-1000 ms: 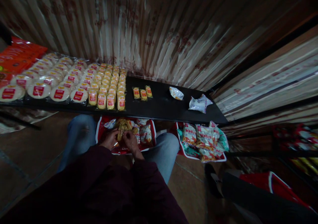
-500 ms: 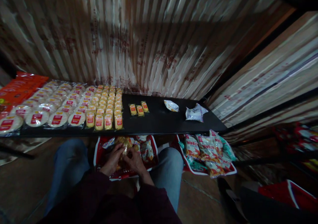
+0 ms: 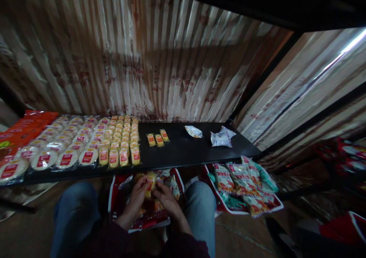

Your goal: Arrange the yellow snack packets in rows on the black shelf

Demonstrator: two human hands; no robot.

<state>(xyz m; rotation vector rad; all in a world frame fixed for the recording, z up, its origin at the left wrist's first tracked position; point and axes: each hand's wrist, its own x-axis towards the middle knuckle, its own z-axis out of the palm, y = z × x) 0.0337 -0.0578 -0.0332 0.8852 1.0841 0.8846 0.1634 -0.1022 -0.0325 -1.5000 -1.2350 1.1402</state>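
Observation:
Over a red basket between my knees, both hands come together. My left hand is closed on a small wrapped cake, yellow with a red label. My right hand has its fingers bent in at the lower right edge of the same cake; its fingertips are partly hidden. Beneath the hands, more wrapped snacks fill the basket. On the black shelf beyond, rows of similar small yellow cakes stand beside round pale wrapped cakes. Three more small cakes lie apart from the rows.
White snack packets and another packet lie at the shelf's right. A second basket by my right knee holds red-white and green bags. Orange packaging sits far left. Corrugated sheeting backs the shelf.
The view has tilted up, so the shelf and baskets sit lower. The small cake now stands out with its label showing, and my right hand has shifted slightly right.

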